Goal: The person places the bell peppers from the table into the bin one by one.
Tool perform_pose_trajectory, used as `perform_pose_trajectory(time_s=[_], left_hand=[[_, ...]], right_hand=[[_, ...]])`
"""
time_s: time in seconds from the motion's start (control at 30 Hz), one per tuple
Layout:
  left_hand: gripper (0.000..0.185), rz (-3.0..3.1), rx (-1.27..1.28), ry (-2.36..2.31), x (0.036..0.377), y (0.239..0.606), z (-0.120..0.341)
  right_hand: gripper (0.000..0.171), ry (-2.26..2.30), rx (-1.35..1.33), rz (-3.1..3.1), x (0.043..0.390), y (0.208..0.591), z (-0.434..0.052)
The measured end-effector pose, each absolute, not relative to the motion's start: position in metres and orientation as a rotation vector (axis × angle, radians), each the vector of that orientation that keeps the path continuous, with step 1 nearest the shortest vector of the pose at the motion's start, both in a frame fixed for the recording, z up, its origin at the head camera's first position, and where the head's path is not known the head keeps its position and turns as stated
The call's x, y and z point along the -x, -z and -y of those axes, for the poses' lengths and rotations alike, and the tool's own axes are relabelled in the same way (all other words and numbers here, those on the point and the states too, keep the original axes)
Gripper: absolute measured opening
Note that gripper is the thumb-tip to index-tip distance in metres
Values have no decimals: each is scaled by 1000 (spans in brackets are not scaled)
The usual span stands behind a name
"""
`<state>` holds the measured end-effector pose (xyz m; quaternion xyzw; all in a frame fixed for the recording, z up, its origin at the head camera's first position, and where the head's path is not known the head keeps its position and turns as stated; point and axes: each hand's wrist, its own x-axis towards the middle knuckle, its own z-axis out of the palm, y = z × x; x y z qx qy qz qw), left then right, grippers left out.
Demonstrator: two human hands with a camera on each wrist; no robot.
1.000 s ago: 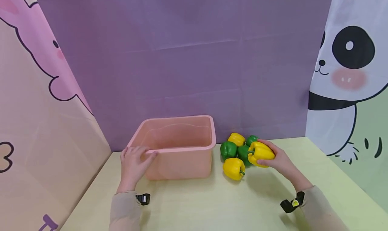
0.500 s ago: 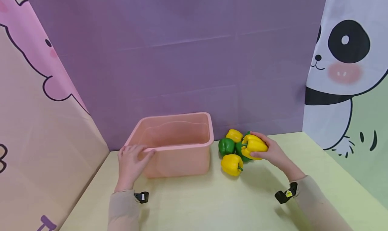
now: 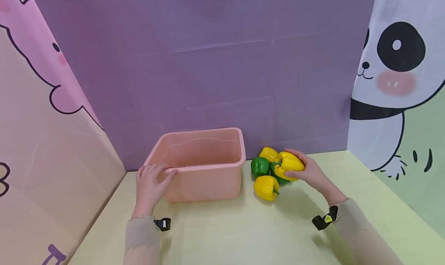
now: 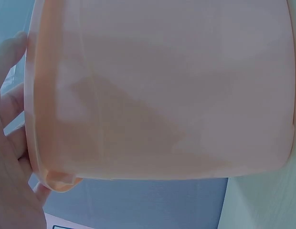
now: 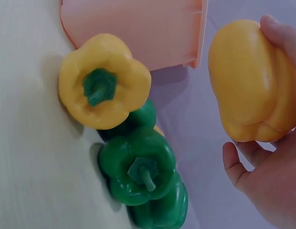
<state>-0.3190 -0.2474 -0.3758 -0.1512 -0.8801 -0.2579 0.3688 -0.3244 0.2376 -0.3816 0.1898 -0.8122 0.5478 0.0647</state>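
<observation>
Standing on the table (image 3: 243,234) against the purple backdrop (image 3: 208,64), the pink bin (image 3: 205,162) is the biggest thing, and the left hand (image 3: 150,184) grips its near left rim. Just right of it lies a pile of peppers (image 3: 265,172), green and yellow. The right hand (image 3: 309,174) clasps a yellow pepper (image 3: 287,165), held above that pile. No readable writing shows anywhere.

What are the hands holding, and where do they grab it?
The right hand holds a yellow pepper around its body, stem free. The left hand grips the pink tub at its near corner rim.
</observation>
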Motion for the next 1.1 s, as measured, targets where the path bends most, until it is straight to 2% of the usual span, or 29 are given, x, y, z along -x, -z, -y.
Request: perform_pose_trajectory(time_s=[1.1], left_hand=[[32,2281,370,608,316,374,247]], right_hand=[[74,-1562,-664,2471,344,342,-201]])
